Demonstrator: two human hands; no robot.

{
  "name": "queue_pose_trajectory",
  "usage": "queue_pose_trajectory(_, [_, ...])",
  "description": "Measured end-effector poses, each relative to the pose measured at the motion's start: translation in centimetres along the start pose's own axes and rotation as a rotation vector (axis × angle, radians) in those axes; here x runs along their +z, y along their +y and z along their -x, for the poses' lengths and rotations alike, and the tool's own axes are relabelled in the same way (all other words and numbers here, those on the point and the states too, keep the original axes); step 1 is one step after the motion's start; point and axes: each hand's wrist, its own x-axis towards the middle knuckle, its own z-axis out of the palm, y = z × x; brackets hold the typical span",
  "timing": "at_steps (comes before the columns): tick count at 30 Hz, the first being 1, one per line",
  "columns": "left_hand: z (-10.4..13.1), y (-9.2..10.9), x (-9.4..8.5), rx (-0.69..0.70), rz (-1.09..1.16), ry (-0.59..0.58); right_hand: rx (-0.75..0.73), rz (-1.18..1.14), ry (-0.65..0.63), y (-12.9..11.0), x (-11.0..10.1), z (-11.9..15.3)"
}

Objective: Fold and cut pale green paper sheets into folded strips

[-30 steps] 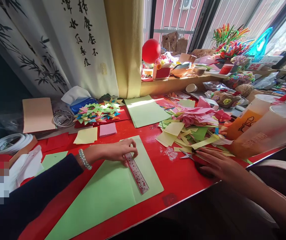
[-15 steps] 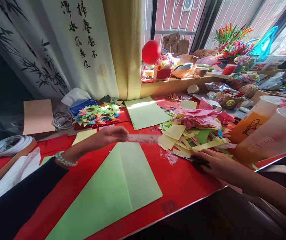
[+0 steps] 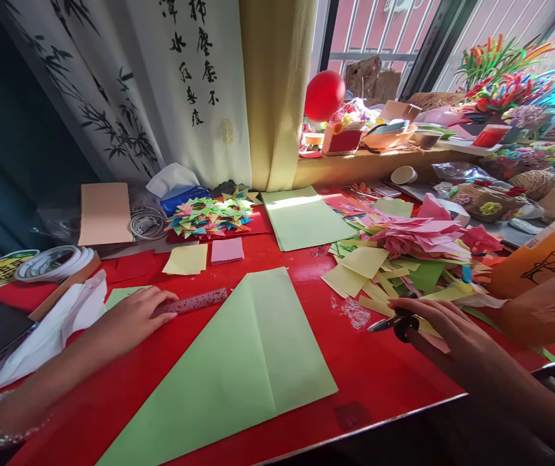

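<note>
My left hand has its fingers closed on the near end of a clear patterned ruler, low over the red tabletop. The ruler's other end comes close to the upper edge of a large green sheet of paper, creased by a fold line. At the right, my right hand grips small scissors by their black handles, blades pointing left above the red surface. Close behind the scissors lies a heap of yellow and green paper pieces, with pink paper on top.
A stack of green sheets lies at the back, beside a pile of folded paper stars. Yellow squares and pink squares lie left of centre. An orange drink cup stands at the right, near white tape rolls' opposite side.
My left hand has moved left and down, bringing the ruler from above the green sheet to its left. My right hand has lifted the scissors off the table. The view has shifted left.
</note>
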Motion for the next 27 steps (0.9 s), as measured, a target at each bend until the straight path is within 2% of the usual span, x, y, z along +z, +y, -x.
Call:
queue_pose_trajectory(2, [0.9, 0.9, 0.7, 0.086, -0.172, 0.099, 0.118, -0.119, -0.023, -1.0, 0.0, 0.0])
queue_pose_trajectory(4, [2.1, 2.7, 1.4, 0.098, -0.235, 0.092, 0.229, -0.283, -0.057, -2.0, 0.0, 0.0])
queue_pose_trajectory(7, [4.2, 6.0, 2.2, -0.008, -0.147, -0.092, 0.365, -0.569, -0.18, -3.1, -0.3, 0.3])
queue_pose_trajectory(10, [5.4, 8.1, 2.7, -0.104, -0.026, -0.265, 0.397, -0.677, -0.361, -3.8, -0.3, 1.3])
queue_pose_trajectory(12, [5.4, 8.4, 2.6, -0.157, 0.092, -0.305, 0.393, -0.708, -0.407, -4.1, -0.2, 2.2])
queue_pose_trajectory(14, [4.8, 8.2, 2.2, -0.215, 0.258, -0.304, 0.44, -0.771, -0.402, -4.3, 0.1, 2.9])
queue_pose_trajectory(18, [2.8, 8.3, 0.6, -0.332, 0.697, -0.31, 0.496, -0.917, -0.38, -5.3, 0.2, 2.7])
queue_pose_trajectory(21, [1.6, 9.2, -0.7, -0.476, 1.039, -0.226, 0.492, -0.978, -0.457, -6.6, 0.1, 1.5])
queue_pose_trajectory(23, [1.3, 9.7, -1.2, -0.532, 1.228, -0.157, 0.543, -1.043, -0.509, -7.6, 0.3, 0.9])
queue_pose_trajectory(27, [1.6, 10.1, -1.4, -0.562, 1.356, -0.073, 0.631, -1.213, -0.555, -9.8, 1.4, 0.1])
